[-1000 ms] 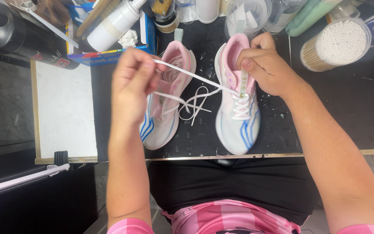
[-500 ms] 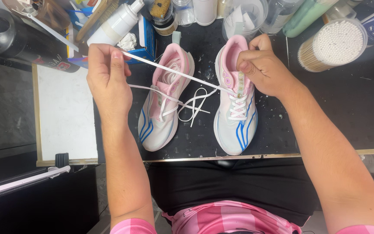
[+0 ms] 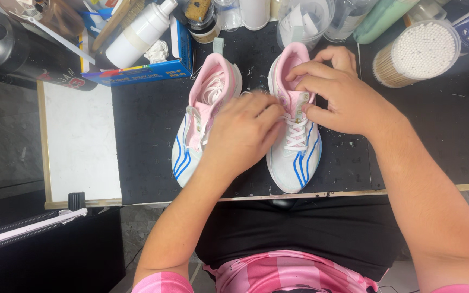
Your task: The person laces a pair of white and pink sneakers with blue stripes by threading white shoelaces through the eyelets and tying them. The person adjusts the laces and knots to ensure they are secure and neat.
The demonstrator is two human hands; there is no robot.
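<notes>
white-pink sneaker (image 3: pixel 294 146) with blue stripes; left hand (image 3: pixel 245 133) and right hand (image 3: pixel 337 97) grip pinch its laces (image 3: pixel 297 133)

Two sneakers are counted on the mat: left sneaker (image 3: pixel 204 116), right sneaker (image 3: pixel 295 130), both white-pink with blue stripes. Two hands are seen: left hand (image 3: pixel 243 133), right hand (image 3: pixel 337 92). One white pump bottle (image 3: pixel 139 33), one tub of cotton swabs (image 3: pixel 419 51), one blue box (image 3: pixel 147 70) are noted.

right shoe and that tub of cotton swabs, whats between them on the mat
In the head view, the right hand covers the near part of that stretch, fingers on the right shoe. Past it, only bare black mat reaches the cotton swab tub.
</notes>
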